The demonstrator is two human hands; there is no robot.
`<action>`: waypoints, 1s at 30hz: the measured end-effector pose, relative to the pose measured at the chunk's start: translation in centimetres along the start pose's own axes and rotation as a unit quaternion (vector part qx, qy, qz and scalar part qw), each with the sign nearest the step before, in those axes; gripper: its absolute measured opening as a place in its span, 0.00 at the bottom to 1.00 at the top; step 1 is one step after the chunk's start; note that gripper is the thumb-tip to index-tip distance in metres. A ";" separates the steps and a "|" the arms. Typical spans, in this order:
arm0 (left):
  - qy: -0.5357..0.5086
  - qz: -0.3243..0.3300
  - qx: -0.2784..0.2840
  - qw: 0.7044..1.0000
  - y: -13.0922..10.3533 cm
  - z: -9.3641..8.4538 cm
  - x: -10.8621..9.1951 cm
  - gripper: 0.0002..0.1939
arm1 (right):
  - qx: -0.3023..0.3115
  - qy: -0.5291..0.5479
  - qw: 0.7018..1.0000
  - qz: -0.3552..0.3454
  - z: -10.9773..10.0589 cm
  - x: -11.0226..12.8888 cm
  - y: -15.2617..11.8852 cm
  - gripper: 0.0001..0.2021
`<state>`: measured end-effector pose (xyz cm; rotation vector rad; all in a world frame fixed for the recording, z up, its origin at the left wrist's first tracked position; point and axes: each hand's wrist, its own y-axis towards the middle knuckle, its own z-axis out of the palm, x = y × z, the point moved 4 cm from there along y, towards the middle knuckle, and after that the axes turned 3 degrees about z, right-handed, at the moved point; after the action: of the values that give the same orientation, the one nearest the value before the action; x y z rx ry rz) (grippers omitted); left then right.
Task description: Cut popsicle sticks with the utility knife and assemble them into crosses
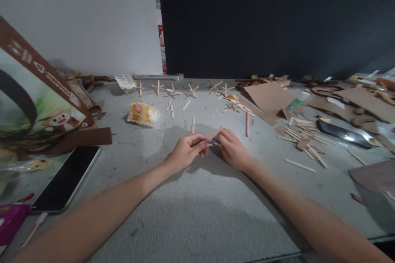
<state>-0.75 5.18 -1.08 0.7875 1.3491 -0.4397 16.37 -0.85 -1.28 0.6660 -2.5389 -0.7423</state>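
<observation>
My left hand (189, 151) and my right hand (232, 148) meet over the middle of the grey table. Between them is a small flat tan piece (216, 132), its lower end at my left fingertips and its upper part against my right fingers. My right hand also holds a small dark bluish object (215, 142), mostly hidden by the fingers. Just beyond my left hand lies a short wooden stick (193, 125). Farther back stands a row of small crossed-stick pieces (173, 91), with a few loose sticks (172, 111) in front.
A phone (66, 178) lies at left beside a printed box (40, 90). A yellow packet (142, 114) sits back left. Toward the right are a red patterned stick (247, 124), piled wooden sticks (308, 144), cardboard (268, 96) and a black-handled tool (344, 133).
</observation>
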 end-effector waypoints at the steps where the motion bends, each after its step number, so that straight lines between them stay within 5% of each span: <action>1: -0.002 0.000 0.001 1.000 0.0 0.0 0.1 0.24 | -0.001 -0.003 1.000 -0.004 0.0 0.0 0.0 0.13; 14: -0.002 -0.012 0.000 1.000 -0.1 -0.1 0.4 0.26 | 0.019 0.017 1.000 0.011 -0.1 0.1 0.1 0.12; 22: 0.017 -0.008 0.002 1.000 -0.1 -0.2 0.2 0.25 | 0.042 0.050 0.998 0.022 -0.5 0.1 0.1 0.26; 30: 0.033 -0.012 0.007 0.999 -0.1 -0.2 0.1 0.28 | 0.048 0.086 0.995 0.014 -0.5 0.2 0.3 0.26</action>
<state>-0.92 5.24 -1.26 0.8044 1.4194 -0.4452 16.37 -1.00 -0.64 0.6926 -2.4319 -0.5316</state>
